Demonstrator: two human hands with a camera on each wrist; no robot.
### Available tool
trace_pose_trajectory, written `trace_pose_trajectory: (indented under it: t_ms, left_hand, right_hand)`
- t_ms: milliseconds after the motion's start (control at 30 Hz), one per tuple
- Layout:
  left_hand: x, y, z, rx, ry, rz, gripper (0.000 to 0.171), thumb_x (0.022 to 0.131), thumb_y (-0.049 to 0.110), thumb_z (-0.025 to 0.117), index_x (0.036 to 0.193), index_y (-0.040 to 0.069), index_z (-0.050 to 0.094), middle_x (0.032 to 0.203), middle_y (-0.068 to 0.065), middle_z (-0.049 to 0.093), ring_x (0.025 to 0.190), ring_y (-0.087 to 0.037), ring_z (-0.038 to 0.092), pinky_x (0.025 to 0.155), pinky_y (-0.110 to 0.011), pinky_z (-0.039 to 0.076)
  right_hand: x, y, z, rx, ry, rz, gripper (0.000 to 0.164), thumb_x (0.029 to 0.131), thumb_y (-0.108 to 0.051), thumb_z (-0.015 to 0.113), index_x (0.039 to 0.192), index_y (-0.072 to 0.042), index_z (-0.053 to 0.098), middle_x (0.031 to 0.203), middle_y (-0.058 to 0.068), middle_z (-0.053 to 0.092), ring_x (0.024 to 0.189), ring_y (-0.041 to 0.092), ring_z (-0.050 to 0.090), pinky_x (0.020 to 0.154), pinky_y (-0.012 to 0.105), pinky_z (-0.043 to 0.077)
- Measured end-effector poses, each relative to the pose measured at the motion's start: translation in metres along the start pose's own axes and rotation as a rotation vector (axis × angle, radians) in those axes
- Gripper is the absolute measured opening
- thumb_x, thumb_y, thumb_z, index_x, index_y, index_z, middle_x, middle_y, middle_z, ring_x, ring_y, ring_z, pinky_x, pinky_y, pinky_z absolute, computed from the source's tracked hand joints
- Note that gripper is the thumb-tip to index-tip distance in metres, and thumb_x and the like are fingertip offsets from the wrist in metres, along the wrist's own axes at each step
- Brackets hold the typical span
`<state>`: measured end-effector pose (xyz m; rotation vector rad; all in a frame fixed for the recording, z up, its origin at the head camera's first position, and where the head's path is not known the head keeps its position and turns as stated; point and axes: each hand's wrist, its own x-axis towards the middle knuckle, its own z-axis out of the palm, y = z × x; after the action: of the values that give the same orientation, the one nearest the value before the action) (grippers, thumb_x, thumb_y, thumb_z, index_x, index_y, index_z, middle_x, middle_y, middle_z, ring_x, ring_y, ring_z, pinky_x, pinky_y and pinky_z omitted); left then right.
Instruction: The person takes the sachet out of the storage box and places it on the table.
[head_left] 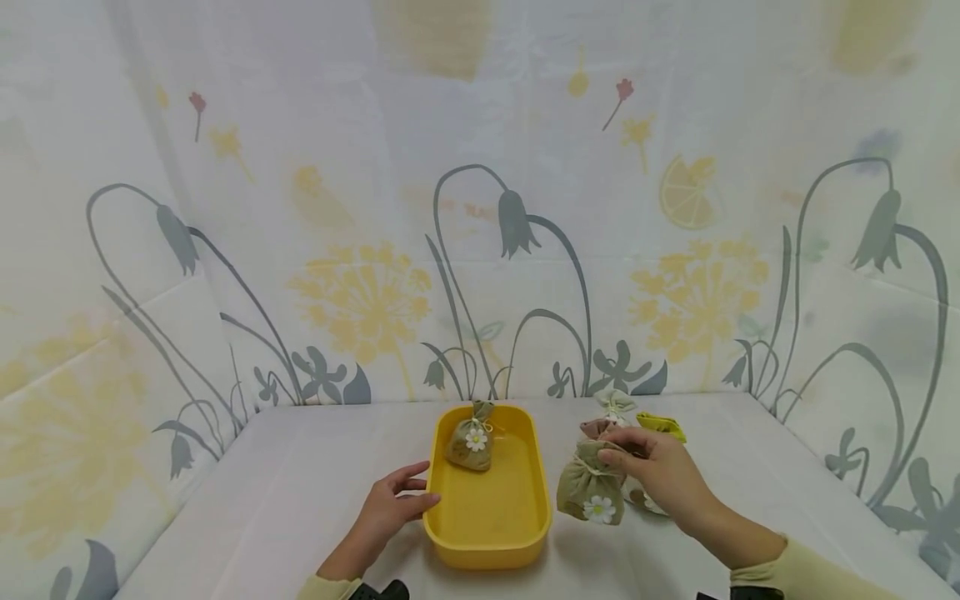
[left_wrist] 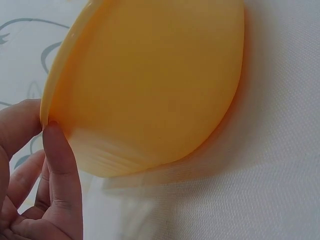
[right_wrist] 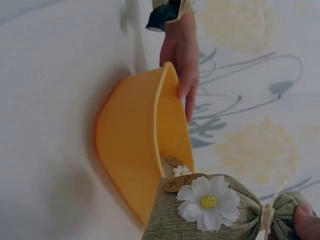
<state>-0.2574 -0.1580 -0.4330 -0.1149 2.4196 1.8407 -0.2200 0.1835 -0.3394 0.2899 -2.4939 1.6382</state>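
Note:
My left hand pinches the left rim of a yellow plastic tub, thumb on one side of the wall and fingers on the other in the left wrist view. To the tub's right, my right hand grips a grey-green cloth sachet by its gathered, string-tied neck. A white daisy with a yellow centre and a brown tag decorate the held sachet, which hangs in the air. Inside the tub, at its far left, lies a similar green sachet with a white flower.
Behind my right hand stand more sachets, partly hidden: a pale one, a mauve-topped one and a yellow-green one. White cloth covers the table, and a flower-printed curtain hangs at its back and sides.

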Motion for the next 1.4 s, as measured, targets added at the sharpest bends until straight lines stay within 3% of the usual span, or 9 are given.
trace_pose_trajectory:
  t_ms: [200, 567, 800, 1167, 1400]
  left_hand:
    - [-0.001, 0.0, 0.0, -0.014, -0.006, 0.004, 0.064, 0.078, 0.018, 0.076, 0.132, -0.001, 0.048, 0.107, -0.016, 0.058, 0.081, -0.018, 0.061, 0.073, -0.033, 0.055]
    - [-0.003, 0.0, 0.0, -0.027, -0.016, 0.016, 0.064, 0.078, 0.017, 0.076, 0.132, -0.002, 0.048, 0.107, -0.017, 0.058, 0.081, -0.018, 0.062, 0.073, -0.033, 0.055]
    - [-0.003, 0.001, 0.0, -0.03, -0.009, 0.013, 0.064, 0.078, 0.017, 0.076, 0.132, -0.001, 0.048, 0.108, -0.018, 0.058, 0.082, -0.018, 0.062, 0.073, -0.033, 0.055]
    - [-0.002, -0.001, -0.001, -0.02, -0.008, 0.016, 0.065, 0.077, 0.019, 0.077, 0.132, 0.0, 0.049, 0.107, -0.015, 0.057, 0.081, -0.019, 0.061, 0.074, -0.034, 0.055]
    - [-0.002, -0.002, -0.001, -0.025, -0.015, 0.026, 0.065, 0.078, 0.018, 0.077, 0.132, -0.001, 0.048, 0.108, -0.017, 0.057, 0.081, -0.018, 0.061, 0.074, -0.034, 0.055]
  right_hand:
    - [0.004, 0.016, -0.003, -0.002, 0.038, 0.022, 0.028, 0.086, -0.013, 0.067, 0.105, 0.007, 0.064, 0.116, 0.019, 0.06, 0.085, 0.004, 0.059, 0.071, 0.026, 0.053]
    - [0.017, 0.052, 0.004, -0.045, 0.129, 0.021, 0.024, 0.083, -0.012, 0.07, 0.099, 0.005, 0.067, 0.091, 0.009, 0.065, 0.075, 0.005, 0.054, 0.061, 0.02, 0.047]
    - [0.023, 0.066, 0.011, -0.087, 0.162, 0.048, 0.026, 0.082, -0.015, 0.072, 0.098, 0.005, 0.068, 0.09, 0.009, 0.065, 0.073, 0.006, 0.053, 0.06, 0.019, 0.047]
    - [0.02, 0.072, 0.005, -0.121, 0.149, 0.045, 0.038, 0.081, -0.028, 0.072, 0.106, -0.001, 0.068, 0.098, 0.008, 0.067, 0.081, 0.007, 0.057, 0.065, 0.02, 0.049]
    - [0.017, 0.064, -0.002, -0.07, 0.179, -0.017, 0.033, 0.081, -0.022, 0.072, 0.106, 0.0, 0.068, 0.096, 0.01, 0.068, 0.081, 0.003, 0.059, 0.067, 0.018, 0.05]
